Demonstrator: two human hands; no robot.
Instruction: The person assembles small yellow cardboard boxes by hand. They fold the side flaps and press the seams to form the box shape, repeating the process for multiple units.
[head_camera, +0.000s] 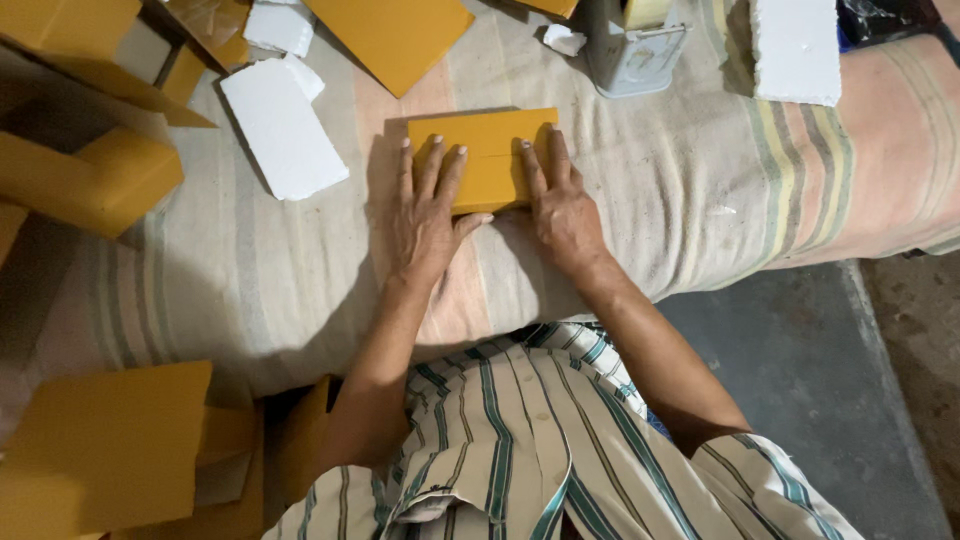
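A flat, yellow-orange card (485, 150), rectangular and folded, is lying on a striped cloth (640, 190) with its long side running left to right. A straight crease is showing along its length, and its near edge is sitting slightly raised, casting a thin shadow on the fabric. The left hand (428, 215) is pressing flat on its left part with fingers spread, while the right hand (560, 205) is pressing down on its right end, both covering the near corners.
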